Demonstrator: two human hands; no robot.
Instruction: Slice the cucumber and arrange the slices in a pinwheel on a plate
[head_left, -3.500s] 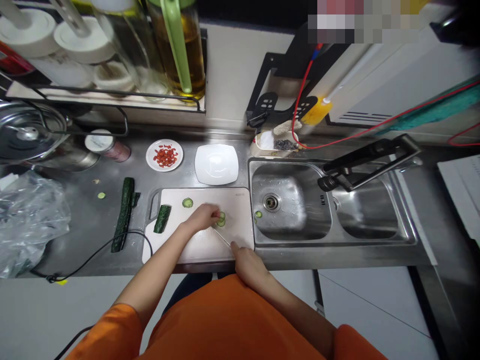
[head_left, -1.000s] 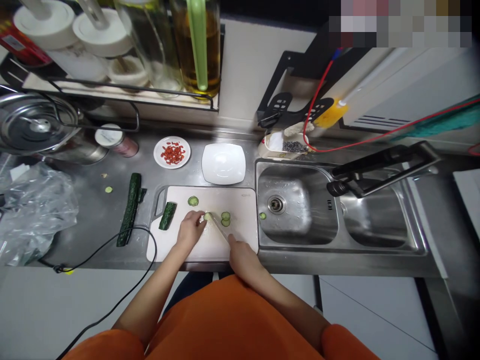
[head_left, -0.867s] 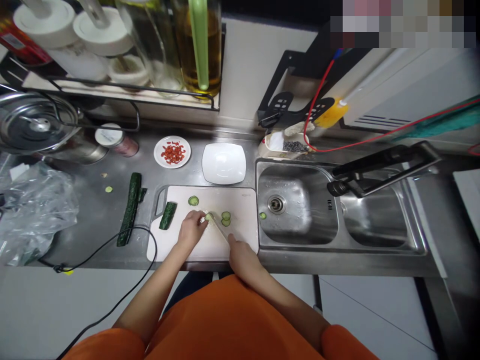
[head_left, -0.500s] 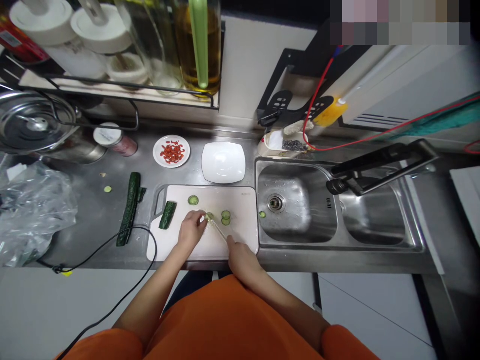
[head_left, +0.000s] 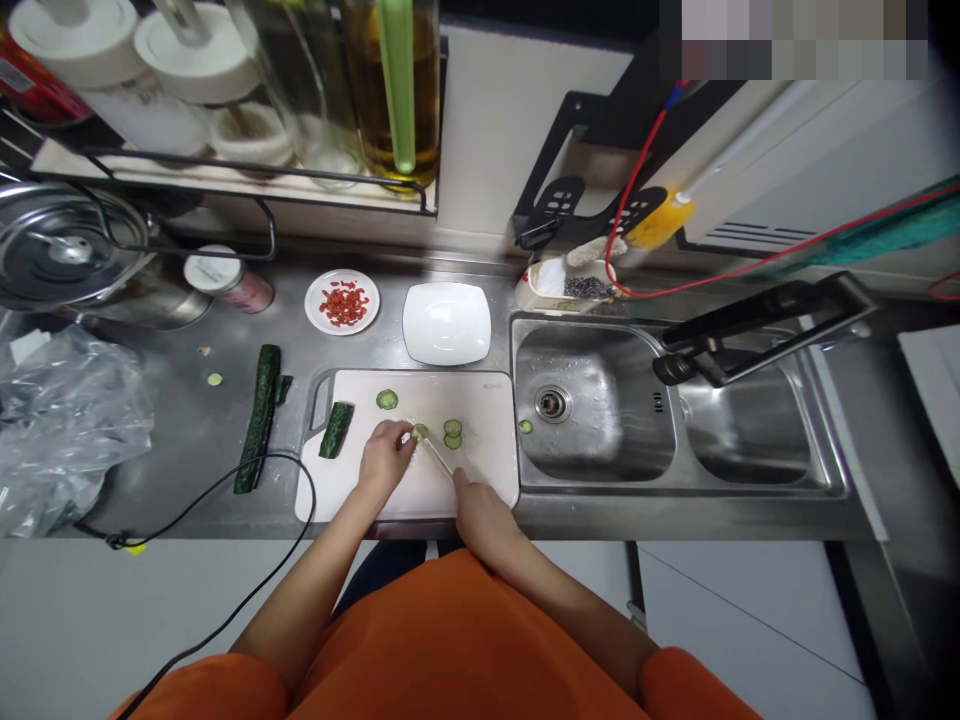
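Observation:
On the white cutting board (head_left: 352, 490), my left hand (head_left: 384, 462) pinches a small cucumber piece (head_left: 421, 432), mostly covered by the fingers. My right hand (head_left: 484, 515) is wrapped round the handle of a knife (head_left: 439, 458), whose blade tip meets that piece from the right. A few cucumber slices (head_left: 452, 436) lie overlapping to the right of the blade. Another cucumber slice (head_left: 386, 400) rests behind my left hand. A short chunk of cucumber (head_left: 336, 430) with dark green skin is at the board's left. Off the board, further left, lies a longer cucumber (head_left: 257, 420).
Behind the board stand a square white plate (head_left: 447, 325) and a round plate (head_left: 311, 310) with red bits. A double sink (head_left: 592, 465) with a black faucet (head_left: 731, 330) adjoins on the right. Plastic bags (head_left: 71, 430) and a black cable (head_left: 202, 490) are at left.
My left hand has moved from the slices at right back to the cucumber piece at the board's middle. The knife has met that piece, and within the last second both hands barely shift.

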